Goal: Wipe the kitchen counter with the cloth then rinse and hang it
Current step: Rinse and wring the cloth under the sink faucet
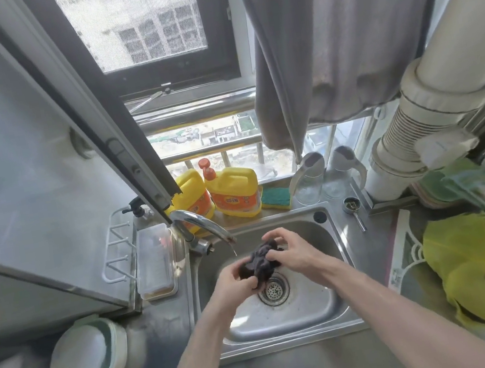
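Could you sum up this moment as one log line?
stage: rinse | left hand and right hand: both grip dark cloth | place: over sink drain | faucet: thin trickle

A single wide-angle view from the person's head looks forward and steeply down, close over a steel sink (334, 232) at the frame's centre. The window (143, 32) fills the top; counter edges curve away at both sides.

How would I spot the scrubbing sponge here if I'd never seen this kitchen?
Start at the steel sink and look to the ledge behind it. Right of the two yellow detergent jugs lies the sponge, flat, yellow with a green top, left of the clear glass jugs.
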`<state>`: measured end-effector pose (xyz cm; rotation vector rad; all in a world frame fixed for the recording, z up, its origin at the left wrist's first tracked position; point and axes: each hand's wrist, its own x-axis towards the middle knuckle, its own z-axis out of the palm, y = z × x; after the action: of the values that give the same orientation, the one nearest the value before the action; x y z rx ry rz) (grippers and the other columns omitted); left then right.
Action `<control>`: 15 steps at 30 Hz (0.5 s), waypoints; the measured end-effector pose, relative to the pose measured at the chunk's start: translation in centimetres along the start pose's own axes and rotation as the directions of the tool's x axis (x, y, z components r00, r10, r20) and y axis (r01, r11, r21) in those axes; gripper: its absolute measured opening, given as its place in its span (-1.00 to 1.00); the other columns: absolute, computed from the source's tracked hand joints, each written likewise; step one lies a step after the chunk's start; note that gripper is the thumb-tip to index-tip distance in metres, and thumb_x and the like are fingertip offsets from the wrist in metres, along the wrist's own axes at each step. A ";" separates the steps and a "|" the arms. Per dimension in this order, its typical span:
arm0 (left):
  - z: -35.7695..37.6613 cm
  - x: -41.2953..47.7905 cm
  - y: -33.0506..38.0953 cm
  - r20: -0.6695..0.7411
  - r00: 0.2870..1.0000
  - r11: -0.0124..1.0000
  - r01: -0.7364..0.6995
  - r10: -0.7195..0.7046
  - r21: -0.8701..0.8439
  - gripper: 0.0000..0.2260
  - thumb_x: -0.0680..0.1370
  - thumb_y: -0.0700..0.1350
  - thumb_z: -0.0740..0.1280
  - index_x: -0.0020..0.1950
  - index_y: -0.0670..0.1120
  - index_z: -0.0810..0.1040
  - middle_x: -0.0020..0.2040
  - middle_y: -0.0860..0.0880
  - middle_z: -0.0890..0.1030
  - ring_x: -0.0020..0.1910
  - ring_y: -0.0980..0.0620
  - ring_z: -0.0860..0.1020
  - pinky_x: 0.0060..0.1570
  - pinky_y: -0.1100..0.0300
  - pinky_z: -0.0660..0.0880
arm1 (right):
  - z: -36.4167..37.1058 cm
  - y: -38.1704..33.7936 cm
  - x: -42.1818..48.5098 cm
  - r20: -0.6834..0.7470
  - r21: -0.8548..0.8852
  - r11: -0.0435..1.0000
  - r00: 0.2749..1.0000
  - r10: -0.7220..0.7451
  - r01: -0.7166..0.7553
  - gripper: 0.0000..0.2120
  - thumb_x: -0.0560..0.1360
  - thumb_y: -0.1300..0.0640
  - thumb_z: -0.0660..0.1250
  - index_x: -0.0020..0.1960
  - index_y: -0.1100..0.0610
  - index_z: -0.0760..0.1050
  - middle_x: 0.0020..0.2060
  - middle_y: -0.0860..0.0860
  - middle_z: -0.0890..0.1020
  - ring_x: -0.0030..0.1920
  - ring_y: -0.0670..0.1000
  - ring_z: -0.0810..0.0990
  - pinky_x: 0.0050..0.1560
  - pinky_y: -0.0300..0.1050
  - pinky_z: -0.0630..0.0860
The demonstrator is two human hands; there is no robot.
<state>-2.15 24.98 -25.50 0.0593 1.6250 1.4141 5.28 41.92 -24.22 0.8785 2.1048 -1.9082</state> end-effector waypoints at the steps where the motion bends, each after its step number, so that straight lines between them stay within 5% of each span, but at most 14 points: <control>1: 0.1 -0.4 0.4 0.073 0.997 1.000 0.009 -0.009 0.000 -0.63 0.50 -0.41 0.34 0.30 -0.22 0.59 0.17 -0.27 0.68 0.15 -0.17 0.67 0.14 -0.05 0.64 | 0.3 -0.1 -0.3 -0.022 -0.005 1.000 1.000 -0.016 0.016 -0.66 0.52 0.21 0.41 0.27 0.05 0.52 0.14 0.04 0.61 0.15 0.02 0.62 -0.09 -0.29 0.56; 4: 0.7 -0.7 1.1 0.118 0.993 0.999 -0.012 0.007 0.046 -0.58 0.48 -0.08 0.56 0.29 -0.15 0.58 0.14 -0.19 0.70 0.12 -0.14 0.69 0.17 -0.05 0.63 | 0.9 -0.3 -1.0 -0.049 0.028 0.999 0.998 -0.037 0.039 -0.74 0.53 0.12 0.49 0.20 0.06 0.59 0.11 0.01 0.65 0.09 -0.05 0.65 -0.08 -0.24 0.57; 7: 1.3 -0.9 1.4 0.069 0.996 0.983 -0.068 0.057 0.172 -0.62 0.48 0.11 0.52 0.13 -0.14 0.63 -0.15 -0.08 0.66 -0.21 -0.02 0.63 -0.12 0.07 0.59 | 0.1 -1.2 -1.3 0.011 0.110 0.993 0.999 -0.041 0.040 -0.82 0.60 0.18 0.40 0.18 0.09 0.67 0.08 0.06 0.73 0.07 -0.02 0.73 0.15 -0.01 0.68; 9: 0.8 -0.9 1.7 0.100 0.994 0.972 -0.071 0.050 0.223 -0.65 0.51 0.13 0.48 0.05 -0.14 0.63 -0.25 -0.06 0.60 -0.31 0.02 0.57 -0.21 0.08 0.56 | -1.2 -1.6 -1.7 0.079 -0.117 0.978 0.984 -0.163 0.171 -0.63 0.56 0.31 0.29 0.29 0.05 0.64 0.15 -0.02 0.72 0.16 -0.08 0.69 0.28 0.05 0.61; 12: 0.5 -1.4 3.1 0.198 0.980 0.962 -0.077 0.024 0.261 -0.64 0.58 0.12 0.41 0.06 -0.20 0.60 -0.21 -0.07 0.69 -0.23 -0.01 0.68 -0.11 0.11 0.65 | -1.8 -1.6 -2.4 0.295 -0.461 0.747 0.877 -0.381 0.479 -0.26 0.45 0.34 0.31 0.56 -0.10 0.35 0.51 -0.11 0.41 0.51 -0.10 0.37 0.52 -0.08 0.37; 15: 1.0 -1.8 5.3 0.347 0.938 0.932 -0.152 0.030 0.330 -0.92 0.66 -0.16 0.33 0.06 -0.16 0.54 -0.29 0.13 0.64 -0.32 0.26 0.61 -0.26 0.39 0.52 | -1.1 -1.2 -2.3 0.503 -0.666 0.300 0.708 -0.496 0.683 -0.13 0.48 0.31 0.38 0.65 -0.12 0.10 0.59 -0.07 0.25 0.56 0.03 0.22 0.57 -0.03 0.26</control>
<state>-3.19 26.42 -20.13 0.5653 1.5791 1.0909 6.81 42.27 -21.88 -0.3929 2.9430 -0.7532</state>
